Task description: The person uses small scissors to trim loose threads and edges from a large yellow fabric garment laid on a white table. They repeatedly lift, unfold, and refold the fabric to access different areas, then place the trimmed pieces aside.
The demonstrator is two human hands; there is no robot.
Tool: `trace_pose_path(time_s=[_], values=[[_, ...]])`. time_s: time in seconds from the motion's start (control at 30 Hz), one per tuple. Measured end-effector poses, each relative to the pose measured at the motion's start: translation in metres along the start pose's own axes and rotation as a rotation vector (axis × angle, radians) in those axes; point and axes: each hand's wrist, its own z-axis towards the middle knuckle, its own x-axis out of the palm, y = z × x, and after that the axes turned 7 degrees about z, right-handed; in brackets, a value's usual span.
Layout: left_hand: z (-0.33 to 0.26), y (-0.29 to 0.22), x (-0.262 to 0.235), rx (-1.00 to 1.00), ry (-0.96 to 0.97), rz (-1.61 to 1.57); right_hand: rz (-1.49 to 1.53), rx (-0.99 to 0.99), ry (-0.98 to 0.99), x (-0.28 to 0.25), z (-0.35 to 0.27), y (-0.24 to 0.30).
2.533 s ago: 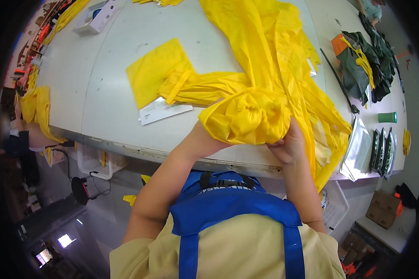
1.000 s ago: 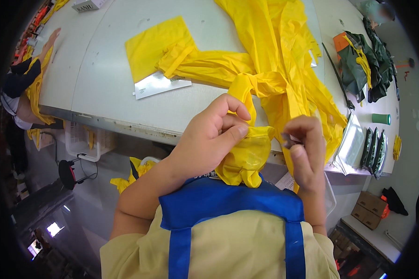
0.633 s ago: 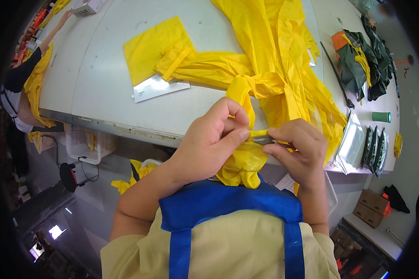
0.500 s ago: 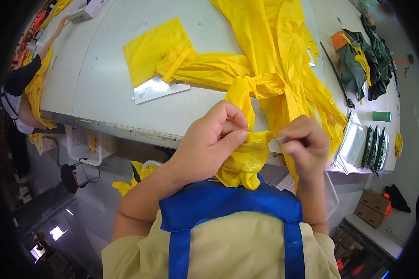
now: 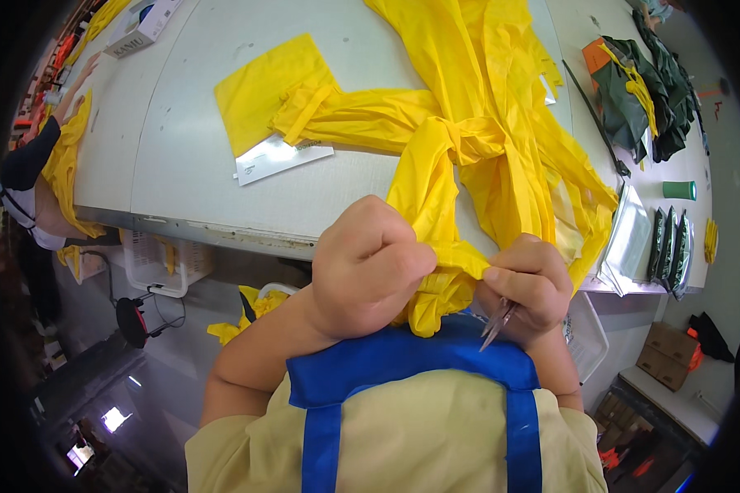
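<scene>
A thin, shiny yellow raincoat (image 5: pixel 501 99) spreads over the table, one sleeve reaching left and another part (image 5: pixel 423 185) drawn down to the table's near edge. My left hand (image 5: pixel 363 267) is closed in a fist on the left side of this end. Opposite it, my right hand (image 5: pixel 536 279) pinches the band-like edge (image 5: pixel 466 260) between thumb and finger, so the edge is stretched between both hands. Small metal snips (image 5: pixel 497 324) are tucked in my right hand, blades pointing down. Crumpled yellow cloth hangs below the band, just above my blue apron (image 5: pixel 403 361).
On the white table (image 5: pixel 189 148) lie a flat yellow square (image 5: pixel 271 90) and a white card (image 5: pixel 279 160). Right stand dark green cloth (image 5: pixel 621 99), a green roll (image 5: pixel 679 191), clear bags (image 5: pixel 625 242) and dark packets (image 5: pixel 670 251). Another person (image 5: pixel 37 177) works far left.
Both hands have drawn the yellow edge out into a straight band. My left hand has closed into a fist and moved slightly down. The snips now show below my right hand.
</scene>
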Motion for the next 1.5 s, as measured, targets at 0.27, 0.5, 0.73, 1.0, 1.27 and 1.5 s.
trace_pose_path(time_s=[0.27, 0.5, 0.73, 1.0, 1.27, 1.5], values=[[-0.002, 0.0, -0.006, 0.125, 0.016, 0.026, 0.45, 0.56, -0.011, -0.014, 0.006, 0.01], [-0.004, 0.001, -0.006, 0.17, -0.002, 0.031, 0.21, 0.559, 0.144, -0.013, 0.007, 0.011], [-0.006, 0.006, -0.006, 0.177, 0.035, 0.011, 0.245, 0.48, 0.115, -0.012, 0.007, 0.001], [-0.073, 0.069, 0.068, -0.003, 0.932, -0.037, 0.583, 1.098, -0.334, 0.006, -0.017, -0.072], [-0.035, 0.249, 0.0, -1.047, -0.157, 0.881, 0.592, 1.137, -0.22, 0.013, -0.038, -0.08], [-0.042, 0.176, -0.005, -0.758, -0.319, 0.108, 0.78, 1.135, -0.293, 0.053, -0.008, -0.093]])
